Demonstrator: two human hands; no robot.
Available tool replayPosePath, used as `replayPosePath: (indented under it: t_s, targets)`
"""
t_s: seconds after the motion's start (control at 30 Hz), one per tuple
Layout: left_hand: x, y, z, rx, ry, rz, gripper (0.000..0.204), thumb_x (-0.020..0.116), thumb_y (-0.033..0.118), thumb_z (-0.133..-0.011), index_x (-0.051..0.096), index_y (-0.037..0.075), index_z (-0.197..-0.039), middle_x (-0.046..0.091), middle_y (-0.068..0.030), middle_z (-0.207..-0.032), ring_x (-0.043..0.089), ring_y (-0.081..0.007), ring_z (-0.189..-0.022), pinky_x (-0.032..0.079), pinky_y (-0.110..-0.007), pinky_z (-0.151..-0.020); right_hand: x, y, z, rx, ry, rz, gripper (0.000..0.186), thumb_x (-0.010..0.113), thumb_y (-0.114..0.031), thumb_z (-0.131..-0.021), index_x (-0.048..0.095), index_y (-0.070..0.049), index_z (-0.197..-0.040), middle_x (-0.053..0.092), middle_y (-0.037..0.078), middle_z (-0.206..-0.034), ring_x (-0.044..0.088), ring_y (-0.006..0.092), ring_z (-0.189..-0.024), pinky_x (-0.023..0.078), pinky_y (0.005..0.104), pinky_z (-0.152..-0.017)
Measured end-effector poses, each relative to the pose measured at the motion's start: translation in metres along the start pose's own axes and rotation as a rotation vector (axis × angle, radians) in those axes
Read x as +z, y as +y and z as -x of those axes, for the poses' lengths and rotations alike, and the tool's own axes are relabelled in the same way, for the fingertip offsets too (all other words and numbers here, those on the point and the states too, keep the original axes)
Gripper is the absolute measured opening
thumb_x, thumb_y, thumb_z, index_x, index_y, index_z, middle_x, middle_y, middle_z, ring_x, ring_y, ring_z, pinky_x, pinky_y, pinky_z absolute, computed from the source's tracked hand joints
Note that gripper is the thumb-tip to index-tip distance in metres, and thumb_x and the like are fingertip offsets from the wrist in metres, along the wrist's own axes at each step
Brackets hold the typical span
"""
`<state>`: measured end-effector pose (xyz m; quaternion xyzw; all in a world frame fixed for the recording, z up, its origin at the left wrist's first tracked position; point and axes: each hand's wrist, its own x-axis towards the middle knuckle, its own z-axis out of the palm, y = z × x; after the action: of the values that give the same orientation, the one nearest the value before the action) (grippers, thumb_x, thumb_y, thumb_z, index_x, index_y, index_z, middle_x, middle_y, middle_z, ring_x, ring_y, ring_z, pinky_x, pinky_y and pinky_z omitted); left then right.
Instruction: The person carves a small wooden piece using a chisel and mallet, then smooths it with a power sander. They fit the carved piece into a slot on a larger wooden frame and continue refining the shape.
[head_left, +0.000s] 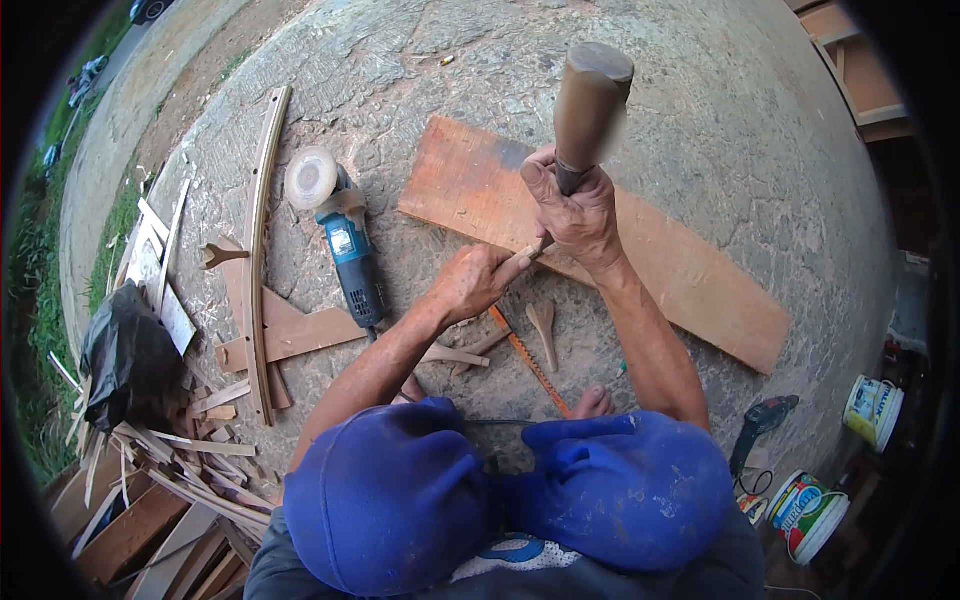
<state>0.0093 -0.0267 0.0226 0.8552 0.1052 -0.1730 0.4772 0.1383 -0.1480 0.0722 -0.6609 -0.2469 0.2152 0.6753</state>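
Note:
My right hand [580,218] is closed around the dark neck of a wooden mallet [592,105], whose thick round head points up and away from me. Just below and to its left, my left hand [470,282] is closed with its fingertips near the mallet's lower end; a small pale wooden end [534,250] shows at the fingertips, too little to name. Both hands are over the near edge of a wide reddish plank [690,270] lying on the ground. Under my left wrist lie an orange saw-toothed strip [528,358] and a forked wooden piece [541,335].
An angle grinder [350,255] with a round disc lies left of the plank. Beyond it are a long curved wooden strip [262,250], wood offcuts and a black plastic bag [130,355]. A drill [762,430] and paint buckets [805,515] stand at the lower right.

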Motion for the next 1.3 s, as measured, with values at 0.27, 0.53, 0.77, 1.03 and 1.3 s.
replayPosePath:
  t_s: [0.27, 0.53, 0.77, 1.03, 1.3]
  targets:
    - [0.0, 0.001, -0.001, -0.002, -0.004, -0.01, 0.047, 0.054, 0.041, -0.105, 0.068, -0.002, -0.092, 0.057, -0.0176, -0.065, 0.06, -0.0314, -0.062, 0.047, -0.047, -0.064, 0.003, 0.0, -0.001, -0.005, 0.01, 0.016, 0.023, 0.071, -0.028, -0.1, 0.065, -0.006, -0.099, 0.054, -0.006, -0.062, 0.051, 0.0023, -0.048, 0.043, 0.0221, -0.043]
    - [0.0, 0.003, 0.005, 0.075, 0.036, -0.027, 0.047, 0.055, 0.041, -0.105, 0.068, -0.003, -0.094, 0.06, -0.0193, -0.067, 0.064, -0.032, -0.066, 0.049, -0.047, -0.067, 0.0, -0.006, 0.005, 0.031, -0.041, 0.043, 0.018, 0.072, -0.022, -0.099, 0.065, -0.006, -0.098, 0.061, -0.003, -0.073, 0.055, 0.0041, -0.06, 0.047, 0.0247, -0.053]
    - [0.002, -0.006, -0.003, 0.01, -0.026, 0.029, 0.052, 0.049, 0.043, -0.107, 0.066, -0.001, -0.086, 0.063, -0.019, -0.067, 0.066, -0.0333, -0.069, 0.05, -0.046, -0.069, -0.006, 0.017, 0.007, -0.066, 0.016, 0.087, 0.015, 0.073, -0.018, -0.098, 0.066, -0.005, -0.097, 0.063, -0.002, -0.077, 0.057, 0.007, -0.073, 0.048, 0.0269, -0.065]
    - [-0.001, 0.001, 0.002, 0.025, 0.018, -0.224, 0.05, 0.043, 0.043, -0.109, 0.067, 0.001, -0.095, 0.068, -0.0254, -0.085, 0.067, -0.0448, -0.087, 0.05, -0.054, -0.079, -0.002, -0.007, 0.005, -0.05, 0.072, 0.015, 0.024, 0.071, -0.029, -0.1, 0.065, -0.006, -0.098, 0.054, -0.006, -0.062, 0.05, 0.0018, -0.049, 0.041, 0.0217, -0.043]
    - [0.003, 0.005, 0.006, 0.027, 0.054, -0.295, 0.045, 0.044, 0.041, -0.108, 0.068, 0.004, -0.099, 0.069, -0.0243, -0.083, 0.068, -0.0442, -0.082, 0.053, -0.055, -0.075, 0.004, 0.001, 0.003, -0.019, 0.042, 0.043, 0.021, 0.071, -0.027, -0.1, 0.065, -0.006, -0.098, 0.057, -0.005, -0.069, 0.051, 0.0013, -0.052, 0.043, 0.0217, -0.043]
